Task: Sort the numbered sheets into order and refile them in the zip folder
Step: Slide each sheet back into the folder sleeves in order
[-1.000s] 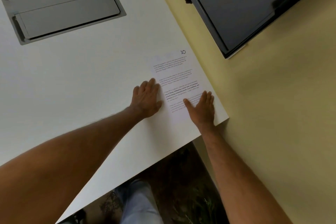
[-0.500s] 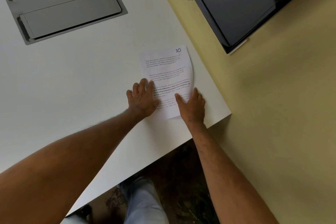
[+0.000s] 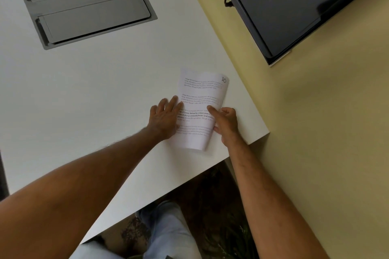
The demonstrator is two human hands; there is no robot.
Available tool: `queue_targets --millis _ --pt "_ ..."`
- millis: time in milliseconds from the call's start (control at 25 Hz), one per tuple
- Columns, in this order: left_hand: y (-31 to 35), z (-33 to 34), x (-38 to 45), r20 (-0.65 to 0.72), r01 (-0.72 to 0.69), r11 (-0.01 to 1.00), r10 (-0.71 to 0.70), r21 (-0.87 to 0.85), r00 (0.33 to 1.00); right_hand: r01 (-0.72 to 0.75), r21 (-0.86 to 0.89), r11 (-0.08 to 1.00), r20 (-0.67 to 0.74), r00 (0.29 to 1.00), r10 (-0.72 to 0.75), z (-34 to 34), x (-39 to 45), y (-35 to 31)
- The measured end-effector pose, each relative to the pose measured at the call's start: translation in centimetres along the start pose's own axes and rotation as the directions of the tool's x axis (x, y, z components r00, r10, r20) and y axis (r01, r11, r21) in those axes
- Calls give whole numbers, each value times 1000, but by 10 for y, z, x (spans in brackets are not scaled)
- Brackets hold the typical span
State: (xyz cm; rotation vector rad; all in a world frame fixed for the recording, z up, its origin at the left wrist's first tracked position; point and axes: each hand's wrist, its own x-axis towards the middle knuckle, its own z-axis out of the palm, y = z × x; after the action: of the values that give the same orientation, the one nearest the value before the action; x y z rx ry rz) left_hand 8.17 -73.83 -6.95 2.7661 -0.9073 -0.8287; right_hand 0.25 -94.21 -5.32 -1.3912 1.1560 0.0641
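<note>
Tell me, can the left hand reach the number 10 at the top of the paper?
Probably yes. The left hand rests flat on the sheet's left edge, and the 10 sits at the far right corner of that sheet. Nothing lies between them, only bare paper.

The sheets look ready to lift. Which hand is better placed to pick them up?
Right. The right hand already grips the curled edge of the sheets; the left hand only rests flat on them.

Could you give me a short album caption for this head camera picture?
Right hand grips and lifts the edge of the sheet numbered 10 while the left hand rests on it, on a white table.
</note>
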Motion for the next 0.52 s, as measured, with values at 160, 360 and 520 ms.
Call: queue_targets --millis 160,360,520 --pt "-9 6 -20 21 -32 999 32 9 999 -84 -31 996 136 987 88 20 -24 -3" --pt "-22 13 -46 48 -44 998 45 -34 998 -135 148 980 384 921 69 37 -54 6" --pt "-34 11 -69 17 -15 962 20 -271 1000 -123 210 970 409 912 28 47 -82 13"
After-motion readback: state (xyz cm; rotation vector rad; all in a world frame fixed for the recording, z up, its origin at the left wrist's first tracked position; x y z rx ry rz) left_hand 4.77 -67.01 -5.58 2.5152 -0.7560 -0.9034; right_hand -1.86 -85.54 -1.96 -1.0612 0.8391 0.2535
